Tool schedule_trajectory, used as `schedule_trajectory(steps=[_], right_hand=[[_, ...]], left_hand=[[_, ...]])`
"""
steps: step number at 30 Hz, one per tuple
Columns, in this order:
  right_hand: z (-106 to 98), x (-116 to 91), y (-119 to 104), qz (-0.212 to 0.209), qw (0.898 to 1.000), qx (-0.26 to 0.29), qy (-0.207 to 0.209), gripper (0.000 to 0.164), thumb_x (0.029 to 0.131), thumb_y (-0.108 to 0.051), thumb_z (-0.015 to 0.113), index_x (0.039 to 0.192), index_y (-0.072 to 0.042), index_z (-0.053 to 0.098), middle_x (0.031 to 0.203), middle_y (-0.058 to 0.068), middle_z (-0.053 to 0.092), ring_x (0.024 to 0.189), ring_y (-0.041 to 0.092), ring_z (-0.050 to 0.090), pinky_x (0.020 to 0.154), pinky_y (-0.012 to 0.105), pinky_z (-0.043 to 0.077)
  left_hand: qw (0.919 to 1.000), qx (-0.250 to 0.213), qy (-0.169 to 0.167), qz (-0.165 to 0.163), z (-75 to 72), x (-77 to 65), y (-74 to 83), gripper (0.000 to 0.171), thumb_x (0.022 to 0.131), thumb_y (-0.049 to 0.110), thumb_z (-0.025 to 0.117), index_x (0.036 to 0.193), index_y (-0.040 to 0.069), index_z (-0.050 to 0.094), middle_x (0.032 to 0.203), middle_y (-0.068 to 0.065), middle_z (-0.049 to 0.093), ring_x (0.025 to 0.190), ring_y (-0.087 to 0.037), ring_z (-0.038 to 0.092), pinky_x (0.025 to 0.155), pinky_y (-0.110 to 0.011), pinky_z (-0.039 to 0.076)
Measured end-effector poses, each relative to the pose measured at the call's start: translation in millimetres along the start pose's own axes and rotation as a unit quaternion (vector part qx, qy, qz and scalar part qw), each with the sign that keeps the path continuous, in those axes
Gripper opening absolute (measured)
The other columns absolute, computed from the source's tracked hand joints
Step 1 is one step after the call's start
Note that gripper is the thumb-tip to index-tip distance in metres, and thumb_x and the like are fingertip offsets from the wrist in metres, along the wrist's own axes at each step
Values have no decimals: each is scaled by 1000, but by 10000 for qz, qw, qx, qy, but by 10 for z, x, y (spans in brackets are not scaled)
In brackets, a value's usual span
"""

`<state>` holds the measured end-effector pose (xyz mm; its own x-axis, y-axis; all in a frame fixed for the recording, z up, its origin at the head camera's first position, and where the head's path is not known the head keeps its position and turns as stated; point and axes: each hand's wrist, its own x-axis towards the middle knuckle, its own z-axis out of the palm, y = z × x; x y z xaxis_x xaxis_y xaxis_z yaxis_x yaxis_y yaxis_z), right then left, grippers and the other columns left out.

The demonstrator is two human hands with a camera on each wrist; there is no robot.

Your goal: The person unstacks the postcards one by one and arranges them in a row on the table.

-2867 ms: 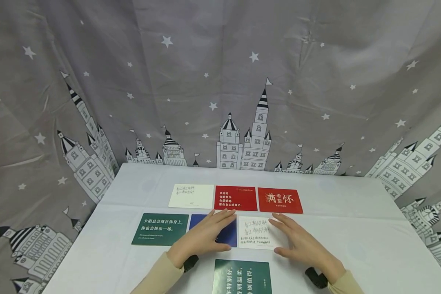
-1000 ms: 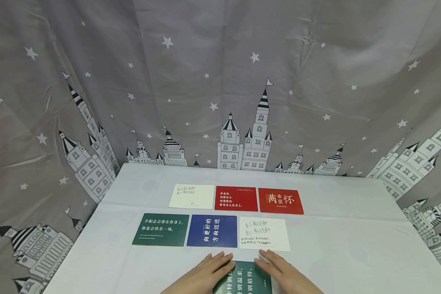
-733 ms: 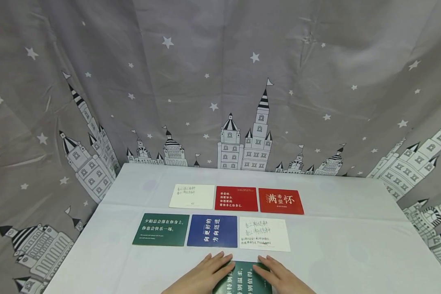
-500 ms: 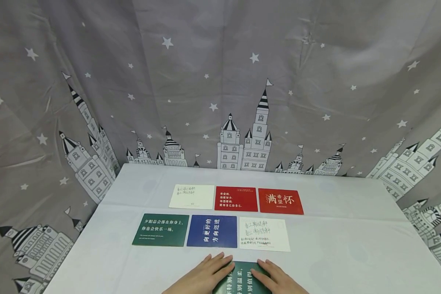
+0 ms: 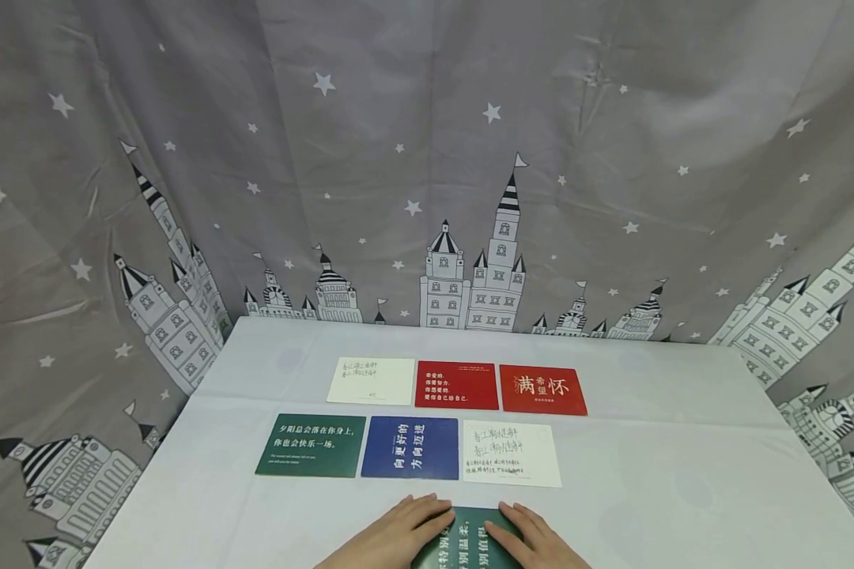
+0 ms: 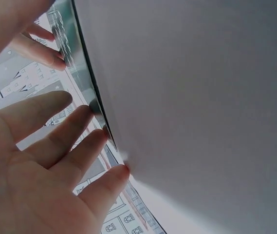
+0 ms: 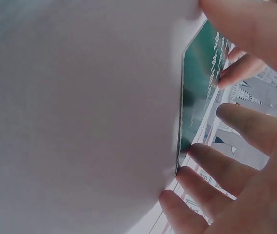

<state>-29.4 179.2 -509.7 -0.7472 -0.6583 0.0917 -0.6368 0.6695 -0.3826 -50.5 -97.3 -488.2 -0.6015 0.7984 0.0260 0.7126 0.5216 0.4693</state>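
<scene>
A green card (image 5: 470, 545) with white lettering lies at the near edge of the head view, its lower part cut off by the frame. My left hand (image 5: 398, 533) touches its left side with fingers stretched out. From the other side, my right hand (image 5: 537, 541) lays its fingertips on the card's right part. In the left wrist view, the left fingertips (image 6: 121, 173) meet the card's edge and the white tabletop. The right wrist view has the right hand's fingers (image 7: 221, 165) spread along the opposite edge of the glossy green card (image 7: 196, 73).
Beyond the hands lie a green card (image 5: 311, 445), a blue card (image 5: 409, 448) and a handwritten white card (image 5: 541, 450). Farther back are another white card (image 5: 391, 383) and two red cards, one in the middle (image 5: 480, 379) and one at right (image 5: 572, 387). A grey castle-print curtain (image 5: 370, 158) hangs behind the white table (image 5: 683, 474).
Both hands have come back from over the middle row to the near green card. The right hand has then slid slightly left over it. The cards lie where they were.
</scene>
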Motion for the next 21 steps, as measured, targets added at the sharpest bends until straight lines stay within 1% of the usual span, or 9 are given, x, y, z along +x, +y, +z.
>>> schedule_trajectory(steps=[3, 6, 8, 9, 14, 21], right_hand=[[2, 0, 6, -70, 10000, -19, 42, 75, 81, -68, 51, 140, -21, 50, 137, 10, 47, 113, 34, 50, 81, 42, 55], [2, -3, 10, -163, 9998, -44, 98, 74, 82, -67, 50, 139, -19, 51, 135, 11, 48, 113, 33, 51, 81, 40, 55], [2, -3, 12, -235, 9996, -67, 157, 74, 83, -67, 49, 138, -18, 52, 134, 12, 49, 112, 32, 51, 81, 39, 55], [4, -4, 15, -270, 9994, -70, 185, 74, 83, -67, 49, 137, -17, 52, 134, 12, 49, 112, 32, 51, 81, 38, 55], [8, -2, 29, -405, 9988, -125, 249, 73, 85, -66, 48, 137, -15, 52, 133, 13, 48, 113, 30, 50, 82, 35, 54], [7, -2, 41, -479, 9983, -115, 300, 72, 86, -64, 51, 138, -14, 52, 134, 13, 47, 114, 27, 49, 84, 34, 54]], left_hand=[[9999, -24, 74, 126, 4, 9, -3, 85, 82, 66, 52, 144, 9, 43, 141, -4, 42, 127, -20, 41, 102, -44, 40], [9996, -59, 112, 243, -5, 25, -4, 84, 82, 64, 56, 144, 9, 43, 138, -5, 41, 121, -17, 42, 97, -37, 45], [9996, -93, 99, 264, -14, 35, -1, 84, 81, 63, 57, 144, 10, 43, 137, -4, 39, 118, -17, 41, 94, -33, 47], [9996, -114, 76, 246, -19, 39, 2, 84, 81, 64, 57, 144, 11, 42, 137, -4, 39, 118, -17, 41, 93, -30, 47], [9994, -324, -95, 50, -34, 49, 18, 85, 78, 65, 58, 146, 15, 41, 133, 1, 37, 117, -16, 38, 91, -27, 47], [9977, -641, -226, -83, -33, 63, 20, 85, 77, 59, 66, 146, 17, 41, 128, 4, 35, 115, -14, 36, 89, -22, 47]])
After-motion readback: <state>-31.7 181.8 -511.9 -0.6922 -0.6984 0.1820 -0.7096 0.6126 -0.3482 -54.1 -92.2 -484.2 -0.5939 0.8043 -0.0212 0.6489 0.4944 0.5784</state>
